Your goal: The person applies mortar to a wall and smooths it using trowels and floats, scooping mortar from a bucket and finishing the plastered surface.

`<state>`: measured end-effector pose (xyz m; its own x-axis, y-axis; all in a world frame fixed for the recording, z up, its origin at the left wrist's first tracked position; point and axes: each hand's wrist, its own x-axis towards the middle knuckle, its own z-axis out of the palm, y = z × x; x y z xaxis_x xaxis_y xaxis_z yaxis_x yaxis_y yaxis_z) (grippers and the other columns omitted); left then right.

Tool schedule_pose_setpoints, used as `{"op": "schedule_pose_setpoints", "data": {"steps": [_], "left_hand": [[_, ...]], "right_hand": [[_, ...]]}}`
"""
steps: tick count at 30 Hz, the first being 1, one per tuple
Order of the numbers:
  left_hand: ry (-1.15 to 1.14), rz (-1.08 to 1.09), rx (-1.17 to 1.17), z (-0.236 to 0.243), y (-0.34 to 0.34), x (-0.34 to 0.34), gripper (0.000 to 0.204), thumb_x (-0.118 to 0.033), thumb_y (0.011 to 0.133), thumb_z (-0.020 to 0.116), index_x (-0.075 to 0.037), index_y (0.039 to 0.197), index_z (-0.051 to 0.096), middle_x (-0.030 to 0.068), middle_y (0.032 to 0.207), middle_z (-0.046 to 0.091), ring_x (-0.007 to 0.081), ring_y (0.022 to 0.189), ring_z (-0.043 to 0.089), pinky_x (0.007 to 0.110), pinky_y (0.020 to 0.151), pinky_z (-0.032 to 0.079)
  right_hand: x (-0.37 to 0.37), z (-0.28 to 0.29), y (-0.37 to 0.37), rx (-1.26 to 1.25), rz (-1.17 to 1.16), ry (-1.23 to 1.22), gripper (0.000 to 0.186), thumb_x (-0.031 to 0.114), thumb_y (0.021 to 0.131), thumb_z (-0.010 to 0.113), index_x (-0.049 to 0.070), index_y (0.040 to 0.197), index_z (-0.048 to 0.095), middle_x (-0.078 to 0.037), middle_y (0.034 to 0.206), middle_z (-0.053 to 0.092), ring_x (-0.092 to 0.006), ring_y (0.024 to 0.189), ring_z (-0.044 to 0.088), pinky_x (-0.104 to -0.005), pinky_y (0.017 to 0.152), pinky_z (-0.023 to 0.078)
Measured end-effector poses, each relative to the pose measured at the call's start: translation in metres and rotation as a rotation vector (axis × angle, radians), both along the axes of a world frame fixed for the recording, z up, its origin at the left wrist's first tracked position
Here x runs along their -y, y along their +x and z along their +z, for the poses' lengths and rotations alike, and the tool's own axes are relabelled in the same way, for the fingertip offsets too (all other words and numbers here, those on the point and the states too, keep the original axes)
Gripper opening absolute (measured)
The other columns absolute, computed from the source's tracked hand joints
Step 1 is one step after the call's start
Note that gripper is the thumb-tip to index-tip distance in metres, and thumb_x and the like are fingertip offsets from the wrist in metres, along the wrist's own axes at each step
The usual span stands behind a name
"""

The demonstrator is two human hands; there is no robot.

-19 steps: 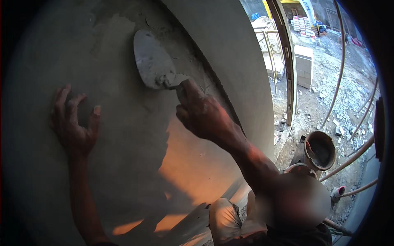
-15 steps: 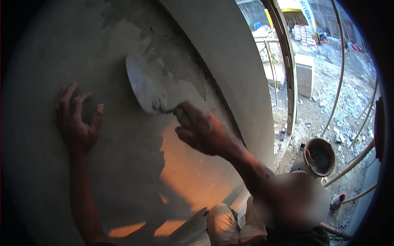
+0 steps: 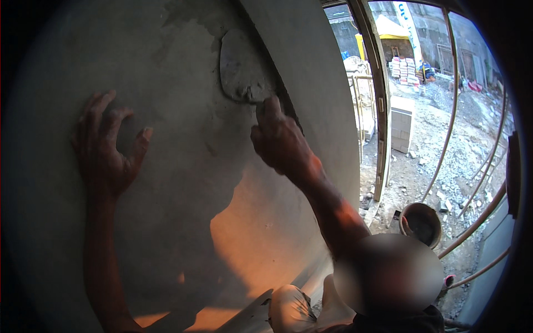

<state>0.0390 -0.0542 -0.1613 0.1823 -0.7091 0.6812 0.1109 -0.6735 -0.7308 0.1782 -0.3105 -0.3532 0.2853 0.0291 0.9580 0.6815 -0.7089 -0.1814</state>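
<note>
A grey plastered wall fills the left and middle. My right hand is closed round the handle of a trowel, whose broad rounded blade lies against the upper wall, beside a dark ridge running down the plaster. Wet mortar clings to the blade near its handle end. My left hand is open at the left, fingers spread and a little bent, next to the wall; whether the palm touches it I cannot tell. A blurred patch covers part of my right arm.
A bucket with grey contents stands at the lower right. A wooden post and several bent-looking poles rise at the right. Beyond are a stack of blocks, piled bags and rubble ground. My knee shows below.
My right hand has carried the trowel up and to the right, and the blade now lies beside the ridge. My left hand stays near the same spot. The view has shifted slightly.
</note>
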Motion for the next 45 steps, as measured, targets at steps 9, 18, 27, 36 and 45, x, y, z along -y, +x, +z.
{"op": "schedule_pose_setpoints", "data": {"steps": [9,18,27,36,45], "left_hand": [[-0.044,-0.042,-0.015,0.0,0.003,-0.005,0.036,-0.039,0.09,0.069,-0.011,0.112,0.066,0.0128,0.144,0.053,0.034,0.138,0.046,0.051,0.109,0.037],[0.003,-0.05,-0.019,-0.002,0.01,-0.01,0.039,-0.041,0.092,0.068,-0.008,0.113,0.065,0.0138,0.145,0.052,0.0345,0.14,0.045,0.051,0.11,0.037],[0.112,-0.093,0.034,0.005,0.012,-0.015,0.036,-0.04,0.09,0.072,-0.009,0.107,0.066,0.0142,0.135,0.059,0.0346,0.131,0.053,0.05,0.103,0.043],[0.092,-0.064,-0.015,0.008,0.015,-0.015,0.039,-0.041,0.095,0.067,-0.006,0.112,0.065,0.0152,0.141,0.055,0.0349,0.135,0.049,0.05,0.108,0.041],[0.049,-0.066,-0.033,0.004,0.009,-0.016,0.038,-0.04,0.094,0.067,-0.007,0.114,0.065,0.0153,0.142,0.054,0.0349,0.138,0.047,0.051,0.109,0.04]], "right_hand": [[0.0,0.003,-0.065,-0.129,0.243,0.133,0.024,0.007,0.091,0.055,-0.004,0.108,0.043,-0.024,0.09,0.054,-0.047,0.073,0.061,-0.0527,0.064,0.051],[0.013,0.05,-0.058,-0.505,0.153,0.301,0.032,0.009,0.091,0.052,-0.011,0.112,0.037,-0.035,0.079,0.062,-0.0522,0.078,0.065,-0.0583,0.072,0.053],[0.015,-0.072,-0.056,-0.251,-0.086,-0.1,0.009,0.002,0.083,0.058,-0.005,0.083,0.052,-0.026,0.098,0.05,-0.0405,0.079,0.061,-0.047,0.063,0.057],[0.0,-0.142,-0.075,-0.243,-0.133,-0.244,0.012,0.003,0.075,0.063,-0.002,0.071,0.052,-0.023,0.093,0.048,-0.0349,0.091,0.052,-0.0404,0.06,0.056],[-0.018,-0.135,-0.107,-0.607,0.281,0.451,0.037,0.017,0.093,0.063,0.007,0.12,0.04,-0.029,0.094,0.064,-0.0522,0.091,0.062,-0.0556,0.073,0.051]]}}
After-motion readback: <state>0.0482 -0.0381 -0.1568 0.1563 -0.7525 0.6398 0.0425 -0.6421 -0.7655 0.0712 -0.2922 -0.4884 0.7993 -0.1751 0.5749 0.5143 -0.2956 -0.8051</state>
